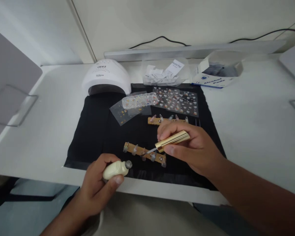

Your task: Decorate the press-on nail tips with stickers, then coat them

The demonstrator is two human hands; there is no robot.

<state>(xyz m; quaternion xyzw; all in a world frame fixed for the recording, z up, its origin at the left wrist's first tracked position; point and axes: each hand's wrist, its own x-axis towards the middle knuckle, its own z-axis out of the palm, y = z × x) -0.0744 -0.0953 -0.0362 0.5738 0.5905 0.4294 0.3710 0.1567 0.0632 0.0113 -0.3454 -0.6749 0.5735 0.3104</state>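
Note:
My left hand (98,183) is closed round a cream nail polish bottle (115,169), its uncapped neck tilted to the right. In my right hand (189,144) is the gold cap of a nail polish brush (173,141), its stem slanting down to the left. The brush tip lies at or just above a false nail (144,154) in the middle of the nearer wooden strip (138,150); whether it touches I cannot tell. Several false nails stand along that strip. A second wooden strip (153,121) with more nails lies behind, partly hidden by my right hand.
A black mat (95,131) covers the table's middle. At its back stand a white nail lamp (105,77), a clear tub (166,73) of packets and an alcohol pad box (216,73). Sticker sheets (179,101) and a clear rhinestone case (140,100) lie before them.

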